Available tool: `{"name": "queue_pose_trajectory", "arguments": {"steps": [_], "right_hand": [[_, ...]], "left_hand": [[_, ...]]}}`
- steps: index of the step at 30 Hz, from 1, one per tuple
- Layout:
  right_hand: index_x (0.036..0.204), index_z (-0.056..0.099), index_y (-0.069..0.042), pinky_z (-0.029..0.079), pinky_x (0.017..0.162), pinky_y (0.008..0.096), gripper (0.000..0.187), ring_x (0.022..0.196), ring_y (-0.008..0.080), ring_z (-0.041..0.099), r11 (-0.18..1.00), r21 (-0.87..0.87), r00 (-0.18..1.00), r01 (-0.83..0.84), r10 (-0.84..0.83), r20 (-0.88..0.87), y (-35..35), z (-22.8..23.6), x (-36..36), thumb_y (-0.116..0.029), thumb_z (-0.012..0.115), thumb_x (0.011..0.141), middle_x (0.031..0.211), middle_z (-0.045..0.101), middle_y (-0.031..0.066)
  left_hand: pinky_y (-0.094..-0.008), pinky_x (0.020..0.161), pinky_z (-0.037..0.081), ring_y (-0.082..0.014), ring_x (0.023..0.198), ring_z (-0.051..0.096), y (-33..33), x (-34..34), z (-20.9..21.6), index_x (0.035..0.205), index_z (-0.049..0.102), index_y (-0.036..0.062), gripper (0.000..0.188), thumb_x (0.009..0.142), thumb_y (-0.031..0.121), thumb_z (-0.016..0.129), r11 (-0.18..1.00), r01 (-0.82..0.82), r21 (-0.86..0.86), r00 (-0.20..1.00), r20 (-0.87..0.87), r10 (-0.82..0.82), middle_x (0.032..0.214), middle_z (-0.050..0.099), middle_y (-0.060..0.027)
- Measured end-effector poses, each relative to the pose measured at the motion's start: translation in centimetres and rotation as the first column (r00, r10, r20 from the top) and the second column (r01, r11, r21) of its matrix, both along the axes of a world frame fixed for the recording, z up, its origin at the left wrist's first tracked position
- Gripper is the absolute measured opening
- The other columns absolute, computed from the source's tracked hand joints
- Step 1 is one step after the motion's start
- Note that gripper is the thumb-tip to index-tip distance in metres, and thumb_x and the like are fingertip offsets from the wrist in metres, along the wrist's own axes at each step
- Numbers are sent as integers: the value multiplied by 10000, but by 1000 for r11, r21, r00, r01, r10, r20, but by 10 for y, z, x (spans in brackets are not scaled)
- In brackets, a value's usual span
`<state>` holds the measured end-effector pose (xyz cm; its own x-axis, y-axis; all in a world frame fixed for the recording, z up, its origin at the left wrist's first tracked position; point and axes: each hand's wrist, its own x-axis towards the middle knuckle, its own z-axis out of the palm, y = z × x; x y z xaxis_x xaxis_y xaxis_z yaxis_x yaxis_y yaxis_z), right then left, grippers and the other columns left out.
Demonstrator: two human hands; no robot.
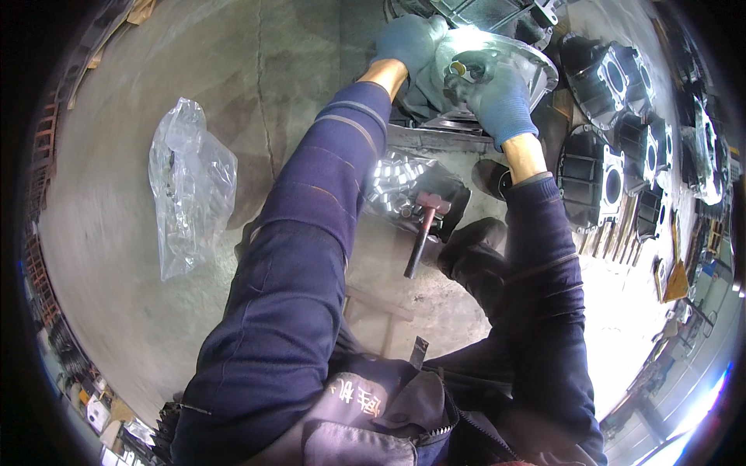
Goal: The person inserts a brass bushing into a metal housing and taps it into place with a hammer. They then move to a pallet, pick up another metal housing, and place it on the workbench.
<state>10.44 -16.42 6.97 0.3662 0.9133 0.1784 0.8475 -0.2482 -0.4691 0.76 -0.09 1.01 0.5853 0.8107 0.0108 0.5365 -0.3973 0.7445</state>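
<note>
A bell-shaped grey metal housing with a wide round flange lies at the top, brightly lit. My left hand, in a blue-grey work glove, is closed on the left side of its rim; the fingertips are partly out of sight. At the housing's opening is my right hand, gloved in blue, its fingers curled inward. Near those fingers shows a small brass-coloured ring; whether they grip it is unclear. A hammer with a dark handle rests below, on a container of small silvery metal sleeves.
Several black housings with round openings stand on the right. A clear plastic bag lies on the concrete floor at the left. My shoe is close to the container. A rack edge curves along the far left.
</note>
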Motion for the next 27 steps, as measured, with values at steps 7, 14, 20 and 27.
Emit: {"name": "queue_pose_trajectory", "arguments": {"steps": [7,14,20,27], "right_hand": [[1037,800,-102,580,832,438,316,886,366,729,998,43,999,-44,43,19,-1,-4,2,-308,782,798,966,756,186],[1047,795,-104,582,840,436,324,903,376,727,997,29,997,-78,78,25,1,-9,9,-304,785,794,970,755,190],[1060,793,-113,581,846,444,329,895,375,727,998,-11,997,-55,55,-56,2,-12,12,-312,789,798,977,755,189],[1051,789,-104,586,839,449,344,904,375,728,999,-24,994,-34,36,107,2,-7,11,-316,810,781,1000,752,190]], "left_hand": [[-545,916,498,-495,1038,664,1,2,-4,993,755,-31,637,1006,509,417,998,6,66,1000,-8,-5,1028,685,-327],[-554,907,496,-496,1031,665,1,2,-5,983,752,-36,639,1007,509,419,998,-2,55,1000,-16,3,1017,679,-335],[-531,972,505,-462,1097,671,3,3,-5,1053,762,3,637,1005,543,427,1000,-7,-5,999,-53,6,1110,709,-292],[-537,955,502,-474,1083,665,3,3,-5,1033,757,-13,626,1004,516,424,1000,-4,9,1000,-26,4,1087,695,-310]]}}
